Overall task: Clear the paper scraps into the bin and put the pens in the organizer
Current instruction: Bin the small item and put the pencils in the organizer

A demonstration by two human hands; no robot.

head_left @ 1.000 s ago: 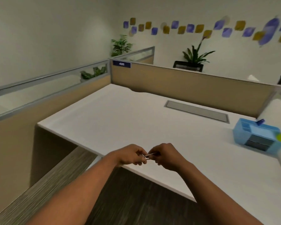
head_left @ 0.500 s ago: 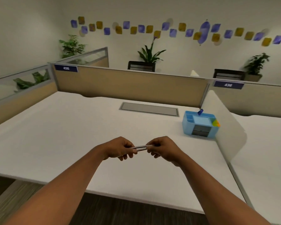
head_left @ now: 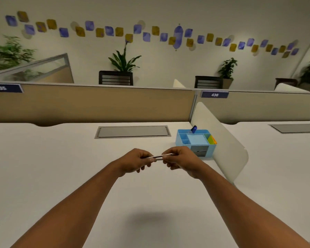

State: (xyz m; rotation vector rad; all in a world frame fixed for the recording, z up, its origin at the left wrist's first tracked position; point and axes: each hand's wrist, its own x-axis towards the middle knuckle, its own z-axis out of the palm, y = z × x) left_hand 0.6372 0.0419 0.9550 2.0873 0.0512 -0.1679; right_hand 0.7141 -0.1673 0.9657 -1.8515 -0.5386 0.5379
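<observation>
I held my left hand and right hand close together above the smooth white desk, each curled around one end of the thin pens, which lay level between my fingertips as slim, glossy sticks with pale and dark streaks; how many there were I could not tell. My bare forearms reached in from the bottom corners and cast a soft round shadow on the matte top. Just past my right hand sat the organizer, a boxy light-blue plastic tray split into square compartments, with a grey drawer front, a dark blue tip poking from its back corner and bright green and orange slips along its right side. It stood beside a rounded white divider. A flat grey rectangular hatch lay set into the desk near the tan fabric partition.
</observation>
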